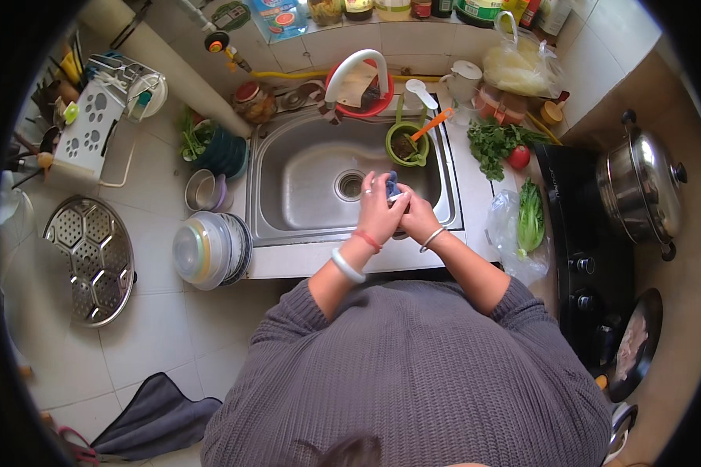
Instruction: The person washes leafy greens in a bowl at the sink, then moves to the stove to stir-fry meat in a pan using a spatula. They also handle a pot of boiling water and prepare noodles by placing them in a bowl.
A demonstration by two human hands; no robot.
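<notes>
Both hands meet over the near right part of the steel sink (288, 132). My left hand (378, 206) is closed around something small, blue and white (392, 187), perhaps a bunched cloth; its kind is mostly hidden by the fingers. Against it, my right hand (419, 216) is closed too, its fingers touching the same thing. Just beyond the hands, a green strainer-like cup (400, 156) stands in the sink's far right corner, with an orange-handled utensil (430, 124) leaning in it. The drain (350, 185) lies beside my left hand.
A white faucet (358, 56) arches before a red basin (382, 105). Stacked bowls (202, 249) and a small pot (202, 189) stand left. Right are herbs (487, 152), a tomato (519, 158), lettuce (530, 218), a stove (576, 241), a steel pot (639, 187) and a pan (654, 335) with meat.
</notes>
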